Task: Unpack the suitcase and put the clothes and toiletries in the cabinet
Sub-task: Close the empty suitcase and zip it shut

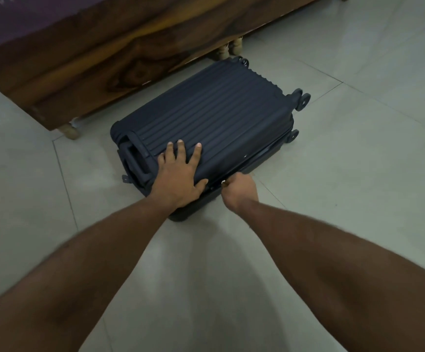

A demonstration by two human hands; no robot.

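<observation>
A dark navy ribbed hard-shell suitcase [206, 128] lies flat on the tiled floor [346, 174], shut, so its contents are hidden. Its wheels [301, 99] point away from the person and its telescopic handle [134, 161] sits at the near-left end.

The left hand [178, 174] rests palm down on the lid, fingers spread and straight, thumb along the near edge just above the zip line. Just beside that thumb, the right hand [239, 190] is curled at the suitcase's near side, fingers pinching a small metal zipper pull [223, 183] on the seam. Both forearms reach forward and down.

Beyond the suitcase, away from both hands, stands a wooden bed frame [104, 54] on short turned legs [231, 48], with purple bedding [15, 13] on top.
</observation>
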